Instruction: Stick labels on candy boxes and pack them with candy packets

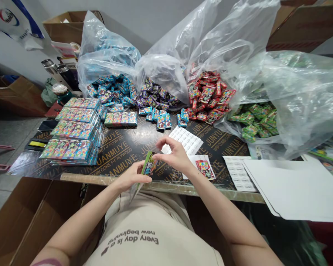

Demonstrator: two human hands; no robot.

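My left hand is closed around a flat packet with a green edge and colourful print, tilted above the table's front edge. A pale, see-through flap seems to hang below it toward my shirt. My right hand is at the packet's upper right side, thumb and forefinger curled together; anything between the fingertips is too small to make out. Beneath and behind the right hand lies a white sheet of small printed labels. Beside the right wrist is a white sheet with a red printed picture.
Stacked multi-coloured packs stand at the left. Piles of small blue packets, purple packets, red packets and green packets spill from clear plastic bags. White sheets overhang the table's right front edge. An open carton stands below left.
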